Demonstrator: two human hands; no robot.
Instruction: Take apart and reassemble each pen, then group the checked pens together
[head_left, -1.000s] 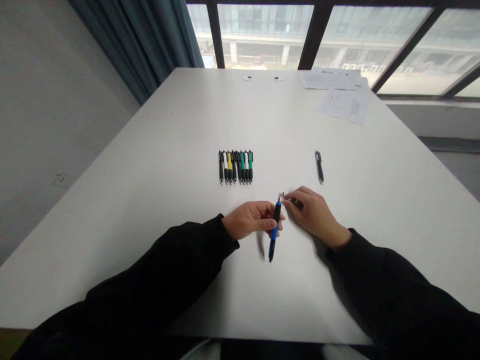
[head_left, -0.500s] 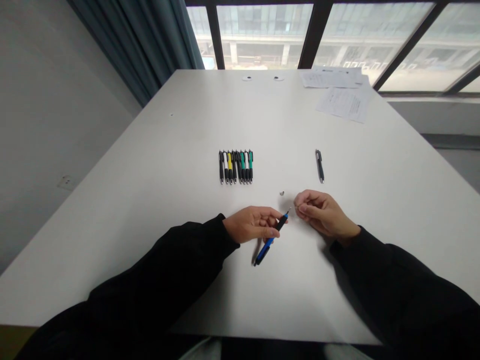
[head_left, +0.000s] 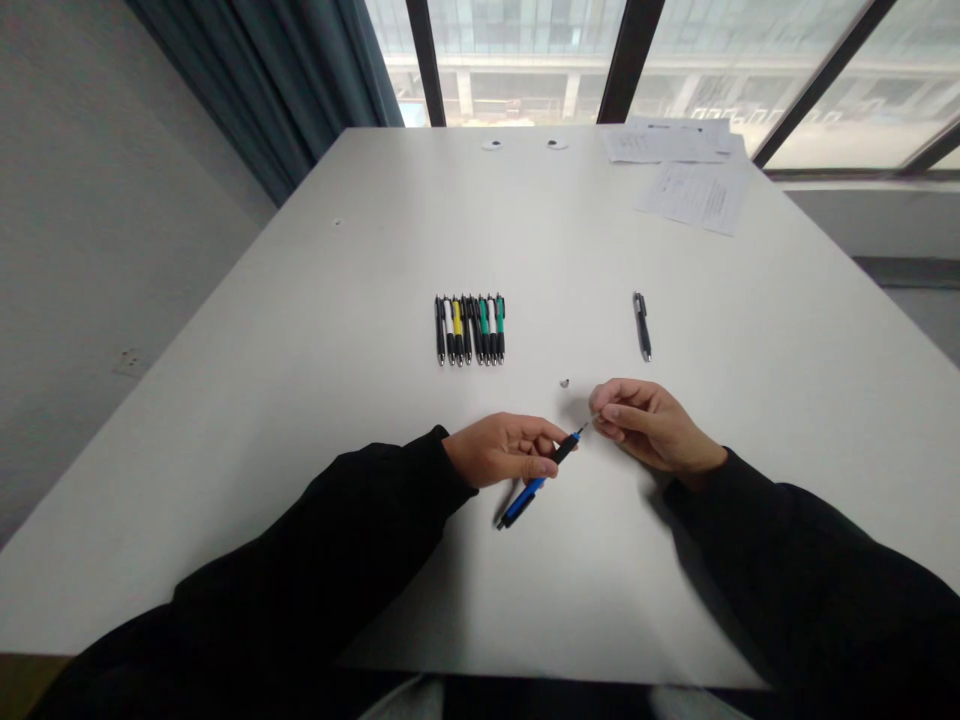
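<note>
My left hand (head_left: 510, 450) grips a blue pen (head_left: 521, 500) with a black grip, thumb on one side and fingers on the other. The pen lies slantwise, its front end up and to the right, with the thin refill tip bare. Across from it, my right hand (head_left: 645, 425) pinches a tiny thin silvery piece, which looks like a pen spring (head_left: 595, 417), at the refill tip. Whether the spring is around the tip is too small to tell. A small silver cone tip (head_left: 565, 383) lies on the table just beyond my hands.
A row of several pens (head_left: 470, 330), black, white, yellow and green, lies side by side on the white table (head_left: 315, 350). One dark pen (head_left: 642, 326) lies apart on the right. Papers (head_left: 694, 195) rest at the far right corner, near the window.
My right hand's pinched spring now meets the refill tip, where a gap showed before. The blue pen has tilted slightly flatter, its rear end shifting left. The head view has shifted a little.
</note>
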